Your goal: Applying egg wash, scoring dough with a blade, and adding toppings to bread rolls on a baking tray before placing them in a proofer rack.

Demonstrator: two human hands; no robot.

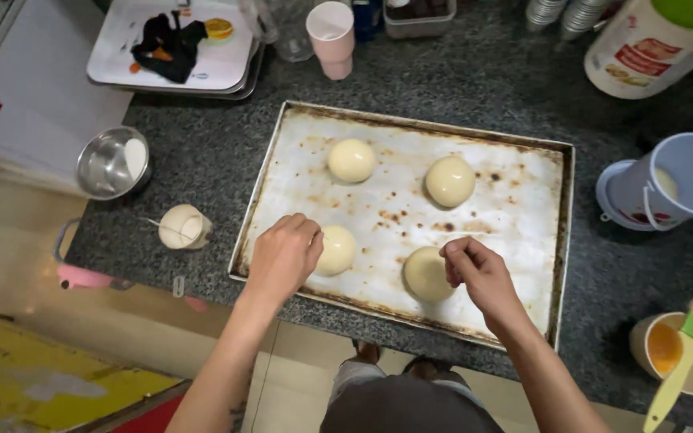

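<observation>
While both hands hover low over the baking tray [282,136], the grip itself stays small: the left hand [284,255] is curled with its fingertips bunched beside the near-left dough ball [337,250], and the right hand [475,271] has thumb and fingers drawn together right at the edge of the near-right dough ball [425,274]. Whether anything is pinched between the fingers is too fine to tell.

By the look of it, the step in hand is working on the front pair of dough balls, and the next move seems to call for a light touch so the soft rounds keep their shape.

Toward the tray's far side sit two more dough balls [352,160], well apart from the hands. Left of the tray stand a small cup [184,227] and a steel bowl [111,163]; beyond its far edge is a pink cup [331,36]. Right of the tray stand a pale blue bucket [683,180] and, nearer, a mug of yellow wash [667,346] with a green pastry brush [687,353] resting across it. Nothing lies between the hands and the dough.
</observation>
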